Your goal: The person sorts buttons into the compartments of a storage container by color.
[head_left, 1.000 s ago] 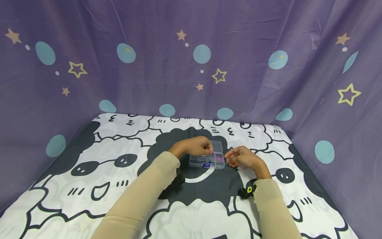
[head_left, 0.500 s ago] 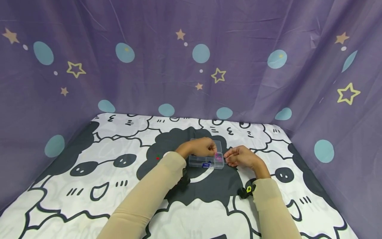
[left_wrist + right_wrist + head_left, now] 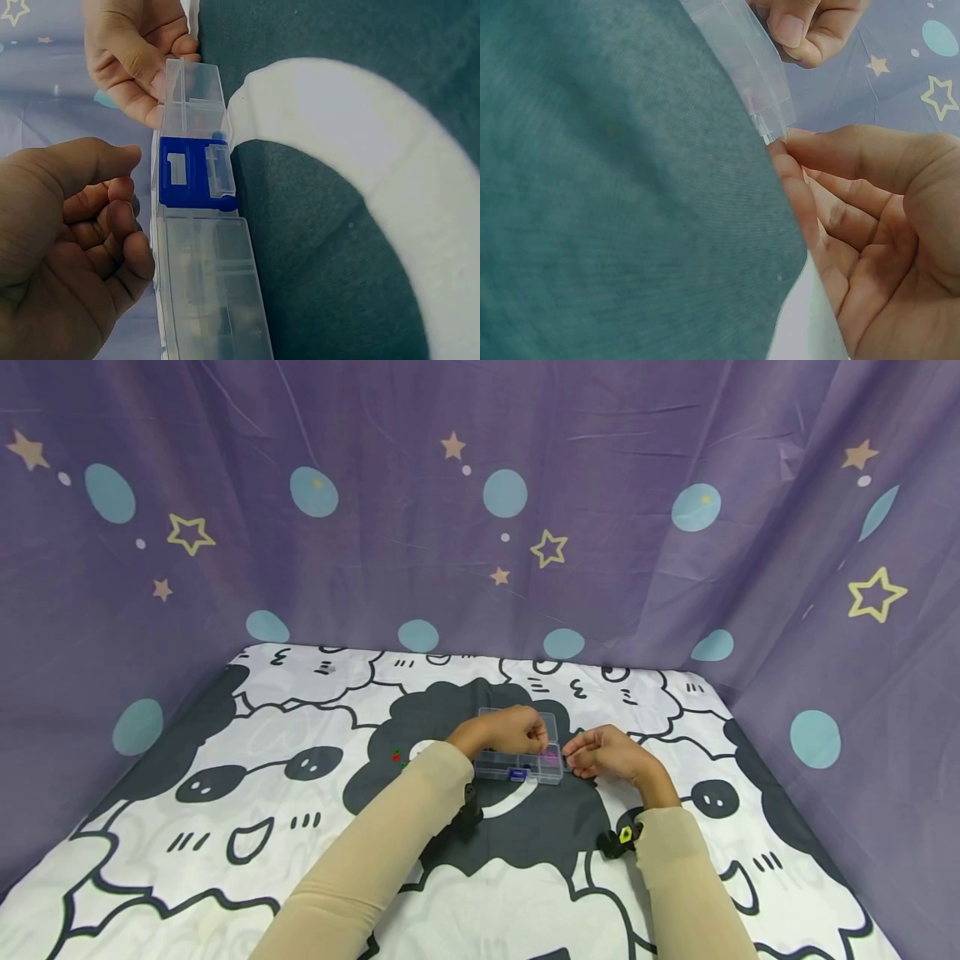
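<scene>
A clear plastic compartment box (image 3: 491, 768) with a blue latch (image 3: 199, 172) lies on the dark patch of the cloth, its lid (image 3: 551, 727) laid back. Small pink pieces (image 3: 551, 760) sit in a compartment at its right end. Over that compartment, my left hand (image 3: 513, 728) points its bent fingers down, fingertips right at the pink pieces; I cannot tell whether they pinch one. My right hand (image 3: 611, 753) pinches the box's right end between thumb and forefinger, as the right wrist view shows. A dark blue bit (image 3: 527, 767) shows in a front compartment.
Small red and green pieces (image 3: 397, 757) lie on the cloth left of the box, beside the left sleeve (image 3: 390, 827). The cloth (image 3: 247, 727) has a cartoon sheep print. A purple curtain (image 3: 375, 527) hangs behind and at both sides.
My left hand has moved slightly right across the box, to its right end. The red and green pieces, earlier hidden by the left sleeve, now show. My right hand stays at the box's end.
</scene>
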Demonstrator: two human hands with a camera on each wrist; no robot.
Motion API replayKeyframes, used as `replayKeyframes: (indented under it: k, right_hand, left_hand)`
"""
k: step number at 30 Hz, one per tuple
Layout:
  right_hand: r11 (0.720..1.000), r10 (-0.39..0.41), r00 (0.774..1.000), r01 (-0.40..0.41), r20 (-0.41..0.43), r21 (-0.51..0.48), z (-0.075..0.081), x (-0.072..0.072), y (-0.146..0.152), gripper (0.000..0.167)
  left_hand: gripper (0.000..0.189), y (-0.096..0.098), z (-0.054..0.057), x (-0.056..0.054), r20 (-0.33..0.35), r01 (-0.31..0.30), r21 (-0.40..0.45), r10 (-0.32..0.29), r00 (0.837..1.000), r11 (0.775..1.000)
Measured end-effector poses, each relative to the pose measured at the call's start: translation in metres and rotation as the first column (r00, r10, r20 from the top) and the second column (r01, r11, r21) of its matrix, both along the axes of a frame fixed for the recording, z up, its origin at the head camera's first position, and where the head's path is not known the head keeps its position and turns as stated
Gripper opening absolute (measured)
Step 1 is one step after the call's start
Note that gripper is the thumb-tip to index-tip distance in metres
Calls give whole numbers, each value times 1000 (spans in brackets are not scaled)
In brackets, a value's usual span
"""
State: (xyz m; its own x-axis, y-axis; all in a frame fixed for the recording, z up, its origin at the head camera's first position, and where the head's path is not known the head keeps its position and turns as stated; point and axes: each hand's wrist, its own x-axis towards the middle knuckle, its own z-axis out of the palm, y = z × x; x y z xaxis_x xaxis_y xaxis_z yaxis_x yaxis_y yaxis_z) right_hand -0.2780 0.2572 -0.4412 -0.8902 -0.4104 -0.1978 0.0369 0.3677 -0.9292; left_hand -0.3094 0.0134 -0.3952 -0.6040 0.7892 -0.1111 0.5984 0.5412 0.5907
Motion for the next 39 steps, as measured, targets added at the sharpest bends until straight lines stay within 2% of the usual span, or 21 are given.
replayKeyframes:
  k: [6,14,22,31,39]
  right_hand:
    - [1000,3,1000,-3,-5,5,-1,-1,0,20]
    - [1000,7,1000,-7,-4,11,0,1,0,22]
    - [1000,-2,1000,2,-3,13,0,1,-1,21]
    - [1000,-2,1000,2,-8,14,0,2,-1,23]
    - [1000,11,1000,-11,-7,1,1,1,-1,23]
  left_hand:
    - [16,-1,1,2,8,-11,-8,11,1000,1000]
    - [14,-5,-1,1,-33,10,11,-10,999,1000]
    - [14,-13,5,5,-57,7,13,-6,998,1000]
    - [13,-30,5,6,-117,-9,10,10,993,1000]
    - [16,-56,10,5,-102,-27,-3,27,994,1000]
